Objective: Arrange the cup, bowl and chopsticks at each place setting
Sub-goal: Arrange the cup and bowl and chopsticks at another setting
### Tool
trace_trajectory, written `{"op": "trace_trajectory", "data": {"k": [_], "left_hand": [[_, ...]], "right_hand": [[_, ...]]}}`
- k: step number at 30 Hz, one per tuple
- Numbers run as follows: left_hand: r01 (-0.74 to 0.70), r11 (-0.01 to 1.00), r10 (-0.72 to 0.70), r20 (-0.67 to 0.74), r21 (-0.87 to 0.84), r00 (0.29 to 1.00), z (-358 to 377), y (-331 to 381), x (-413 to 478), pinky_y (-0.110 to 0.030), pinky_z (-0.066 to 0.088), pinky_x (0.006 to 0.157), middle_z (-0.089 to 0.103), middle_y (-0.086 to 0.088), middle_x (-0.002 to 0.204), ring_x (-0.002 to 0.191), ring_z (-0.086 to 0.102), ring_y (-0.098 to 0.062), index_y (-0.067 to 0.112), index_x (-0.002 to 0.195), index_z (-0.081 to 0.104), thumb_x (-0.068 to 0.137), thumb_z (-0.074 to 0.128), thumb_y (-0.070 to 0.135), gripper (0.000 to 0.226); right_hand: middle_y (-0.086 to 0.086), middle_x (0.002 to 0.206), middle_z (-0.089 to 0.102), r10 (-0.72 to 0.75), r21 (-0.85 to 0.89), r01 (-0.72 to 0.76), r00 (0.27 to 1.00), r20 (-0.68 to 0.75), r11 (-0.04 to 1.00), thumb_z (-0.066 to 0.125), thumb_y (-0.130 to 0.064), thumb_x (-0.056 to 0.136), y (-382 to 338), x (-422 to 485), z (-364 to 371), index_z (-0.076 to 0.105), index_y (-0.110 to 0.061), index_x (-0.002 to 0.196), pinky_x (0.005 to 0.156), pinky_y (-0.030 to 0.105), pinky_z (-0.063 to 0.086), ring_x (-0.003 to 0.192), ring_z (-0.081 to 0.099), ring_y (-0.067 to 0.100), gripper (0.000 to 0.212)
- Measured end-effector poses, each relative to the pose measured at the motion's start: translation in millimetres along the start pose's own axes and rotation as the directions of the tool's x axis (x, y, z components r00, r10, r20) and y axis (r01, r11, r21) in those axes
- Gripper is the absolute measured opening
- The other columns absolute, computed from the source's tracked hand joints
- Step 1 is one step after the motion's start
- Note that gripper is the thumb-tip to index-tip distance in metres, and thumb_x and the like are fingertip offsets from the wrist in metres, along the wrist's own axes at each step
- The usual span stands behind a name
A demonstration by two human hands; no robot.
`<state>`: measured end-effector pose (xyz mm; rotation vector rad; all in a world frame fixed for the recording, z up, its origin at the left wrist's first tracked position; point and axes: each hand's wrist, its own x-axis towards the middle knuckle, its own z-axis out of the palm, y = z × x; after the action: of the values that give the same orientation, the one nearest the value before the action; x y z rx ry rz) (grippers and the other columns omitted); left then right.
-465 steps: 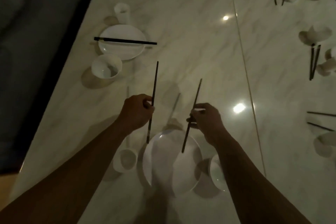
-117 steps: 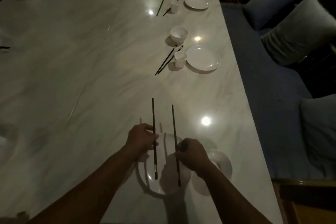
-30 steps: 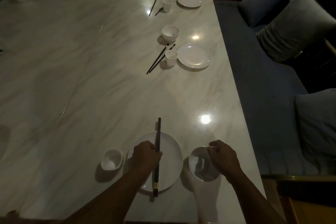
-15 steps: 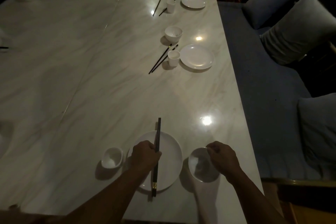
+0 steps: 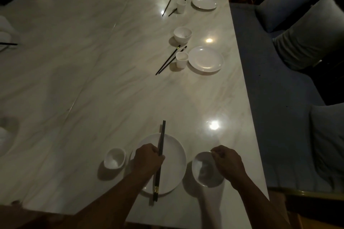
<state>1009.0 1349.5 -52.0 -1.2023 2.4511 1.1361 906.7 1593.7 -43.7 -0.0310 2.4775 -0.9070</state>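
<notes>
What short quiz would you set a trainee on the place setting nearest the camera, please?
1. True or false: the left hand holds the chopsticks over the plate.
2. What does the right hand hold? A: the plate. B: the rim of the bowl. C: a spoon.
3. Fill in: the cup stands to the ___ of the plate.

Key: 1 true; 2 B; 3 left.

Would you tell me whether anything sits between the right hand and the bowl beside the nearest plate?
Nothing visible does: the right hand pinches the bowl at its far rim. The left hand holds the chopsticks over the plate, apart from the bowl.
</notes>
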Motion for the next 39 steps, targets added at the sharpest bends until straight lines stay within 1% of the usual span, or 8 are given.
{"op": "trace_trajectory", "data": {"k": [6,11,16,25,30,33,36,39], "left_hand": [[0.009,1.000,-0.009,-0.025,-0.013,1.000,0,-1,-4,-0.020,0.050,0.063,0.069,0.006,0.081,0.069,0.061,-0.006,0.019,0.093,0.071,0.072,0.084,0.027,0.026],[0.015,1.000,-0.016,-0.042,-0.020,0.999,0,-1,-8,-0.018,0.048,0.060,0.061,0.012,0.075,0.068,0.059,-0.003,0.019,0.096,0.070,0.072,0.084,0.030,0.030],[0.028,1.000,-0.029,-0.128,-0.009,0.991,2,-1,-13,-0.030,0.056,0.077,0.066,0.007,0.083,0.080,0.063,-0.012,0.022,0.100,0.067,0.070,0.082,0.040,0.037],[-0.074,0.992,0.045,-0.259,-0.104,0.965,5,8,-26,-0.025,0.050,0.071,0.069,0.003,0.089,0.080,0.063,-0.011,0.020,0.100,0.067,0.078,0.076,0.029,0.026],[-0.127,0.983,0.089,-0.260,-0.133,0.961,4,17,-25,-0.024,0.043,0.072,0.067,0.006,0.084,0.080,0.063,-0.014,0.021,0.095,0.066,0.081,0.073,0.024,0.017],[-0.164,0.974,0.115,-0.288,-0.154,0.951,5,23,-29,-0.024,0.044,0.074,0.064,0.007,0.082,0.077,0.058,-0.012,0.020,0.095,0.067,0.081,0.072,0.020,0.015],[-0.203,0.965,0.152,-0.273,-0.169,0.950,10,25,-34,-0.024,0.046,0.078,0.066,0.006,0.087,0.080,0.059,-0.009,0.019,0.102,0.067,0.082,0.071,0.019,0.019],[-0.206,0.965,0.162,-0.248,-0.165,0.955,14,32,-38,-0.023,0.046,0.079,0.069,0.003,0.092,0.082,0.061,-0.010,0.020,0.102,0.067,0.084,0.068,0.018,0.018]], "right_hand": [[-0.004,0.093,0.068,0.015,0.051,-0.017,1.000,0.022,0.999,0.063,-0.025,0.093,0,2,-2,0.068,-0.023,0.100,0.077,0.034,0.055,0.088,0.063,0.016,0.009],[-0.005,0.092,0.068,-0.004,0.055,0.002,0.999,0.047,0.999,0.062,-0.024,0.093,1,4,-5,0.068,-0.022,0.100,0.073,0.029,0.052,0.086,0.063,0.013,0.009],[-0.005,0.093,0.069,-0.039,0.050,0.036,0.997,0.059,0.998,0.062,-0.024,0.093,1,7,-7,0.070,-0.021,0.101,0.071,0.026,0.048,0.086,0.063,0.011,0.011],[-0.007,0.094,0.066,-0.109,-0.047,0.113,0.991,0.076,0.993,0.059,-0.024,0.096,7,7,-13,0.070,-0.019,0.107,0.062,0.011,0.039,0.085,0.060,0.009,0.016],[-0.007,0.097,0.066,-0.068,-0.037,0.071,0.995,0.075,0.997,0.057,-0.025,0.096,8,2,-16,0.067,-0.023,0.108,0.067,0.019,0.043,0.088,0.060,0.009,0.016],[-0.010,0.093,0.065,-0.055,-0.047,0.059,0.996,0.075,0.997,0.054,-0.029,0.096,12,2,-23,0.064,-0.029,0.098,0.069,0.023,0.045,0.087,0.060,0.009,0.011],[-0.012,0.073,0.057,-0.068,-0.082,0.074,0.995,0.073,0.994,0.050,-0.032,0.094,19,-1,-32,0.052,-0.035,0.069,0.063,0.025,0.044,0.073,0.056,0.011,0.026],[-0.012,0.078,0.062,-0.051,-0.104,0.062,0.993,0.106,0.993,0.052,-0.032,0.092,24,-5,-45,0.061,-0.032,0.076,0.066,0.025,0.045,0.075,0.059,0.011,0.018]]}}
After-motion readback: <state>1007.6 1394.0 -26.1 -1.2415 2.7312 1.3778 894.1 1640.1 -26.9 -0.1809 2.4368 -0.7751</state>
